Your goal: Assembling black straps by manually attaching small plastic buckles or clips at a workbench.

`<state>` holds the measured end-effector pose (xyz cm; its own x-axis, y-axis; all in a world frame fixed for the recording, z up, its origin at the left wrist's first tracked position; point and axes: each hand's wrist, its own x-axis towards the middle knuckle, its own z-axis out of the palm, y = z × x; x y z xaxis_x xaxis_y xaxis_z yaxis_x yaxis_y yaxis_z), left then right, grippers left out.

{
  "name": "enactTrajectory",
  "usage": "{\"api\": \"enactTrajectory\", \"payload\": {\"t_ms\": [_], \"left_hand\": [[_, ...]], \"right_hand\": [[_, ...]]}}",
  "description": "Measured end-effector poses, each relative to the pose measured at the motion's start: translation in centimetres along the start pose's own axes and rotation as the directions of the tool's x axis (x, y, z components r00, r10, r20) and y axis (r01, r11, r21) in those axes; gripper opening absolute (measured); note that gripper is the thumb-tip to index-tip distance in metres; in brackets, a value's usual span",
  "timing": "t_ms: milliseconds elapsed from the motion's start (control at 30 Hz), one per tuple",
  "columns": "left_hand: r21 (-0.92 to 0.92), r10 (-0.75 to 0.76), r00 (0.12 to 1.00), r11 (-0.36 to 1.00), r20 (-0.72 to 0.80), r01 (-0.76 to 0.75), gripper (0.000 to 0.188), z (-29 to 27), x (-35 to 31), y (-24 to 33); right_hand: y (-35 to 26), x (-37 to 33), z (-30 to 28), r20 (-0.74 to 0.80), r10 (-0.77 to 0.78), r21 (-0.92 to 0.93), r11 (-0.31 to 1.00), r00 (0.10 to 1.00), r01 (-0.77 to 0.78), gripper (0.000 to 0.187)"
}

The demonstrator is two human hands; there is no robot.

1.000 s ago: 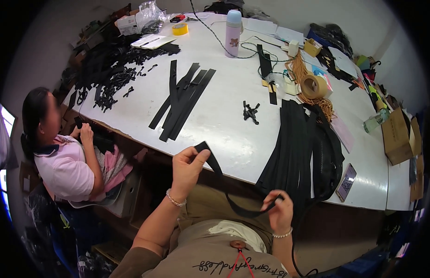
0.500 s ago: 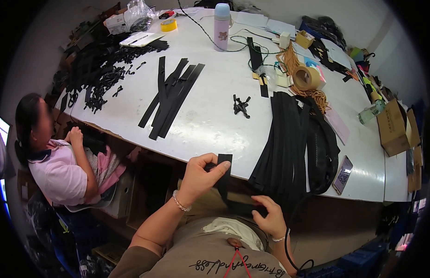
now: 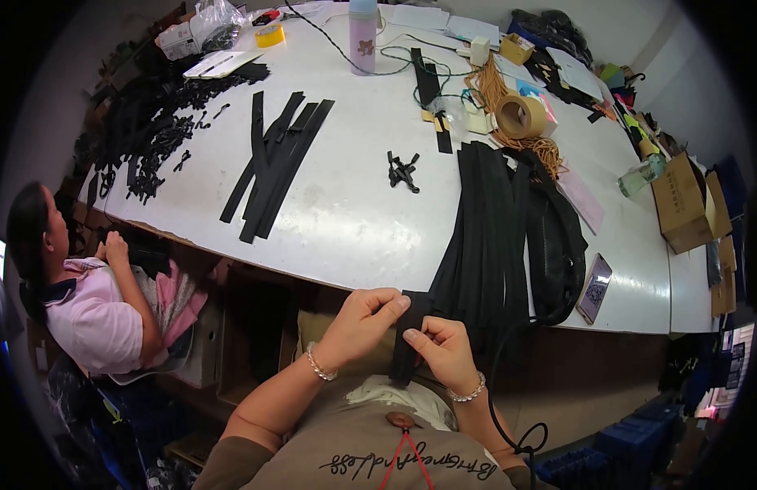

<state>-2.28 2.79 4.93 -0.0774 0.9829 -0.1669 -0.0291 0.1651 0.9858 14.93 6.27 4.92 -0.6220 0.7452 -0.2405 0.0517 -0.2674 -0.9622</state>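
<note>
Both my hands pinch the top end of one black zipper strip (image 3: 407,343), which hangs down over my lap just below the table's front edge. My left hand (image 3: 364,320) grips it from the left with thumb and fingers. My right hand (image 3: 444,349) holds it from the right, a little lower. Right above my hands, a thick pile of long black strips (image 3: 497,237) drapes over the white table (image 3: 346,220) edge. A smaller bundle of black strips (image 3: 276,159) lies fanned out on the table to the left. A few small black sliders (image 3: 403,171) lie in the middle.
A person in a pink shirt (image 3: 84,310) sits at the left, hands on black pieces. A heap of small black parts (image 3: 150,131), a pink bottle (image 3: 363,24), a tape roll (image 3: 521,117), a phone (image 3: 595,287) and a cardboard box (image 3: 685,204) are on the table.
My hands have come together from wide apart; the long strip once stretched between them is now held at one end by both hands, close to the table edge.
</note>
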Motion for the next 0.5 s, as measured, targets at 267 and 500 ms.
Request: {"api": "enactTrajectory", "payload": {"t_ms": [267,500], "left_hand": [[-0.185,-0.088,0.994,0.978,0.061,0.097,0.031,0.1,-0.1,0.1],[-0.143,-0.091,0.995,0.985,0.039,0.096,0.033,0.2,-0.1,0.1]], "right_hand": [[0.0,-0.2,-0.2,0.088,0.105,0.291,0.948,0.991,-0.127,0.017],[0.7,-0.1,-0.3,0.136,0.137,0.430,0.884,0.981,-0.183,0.014]]}}
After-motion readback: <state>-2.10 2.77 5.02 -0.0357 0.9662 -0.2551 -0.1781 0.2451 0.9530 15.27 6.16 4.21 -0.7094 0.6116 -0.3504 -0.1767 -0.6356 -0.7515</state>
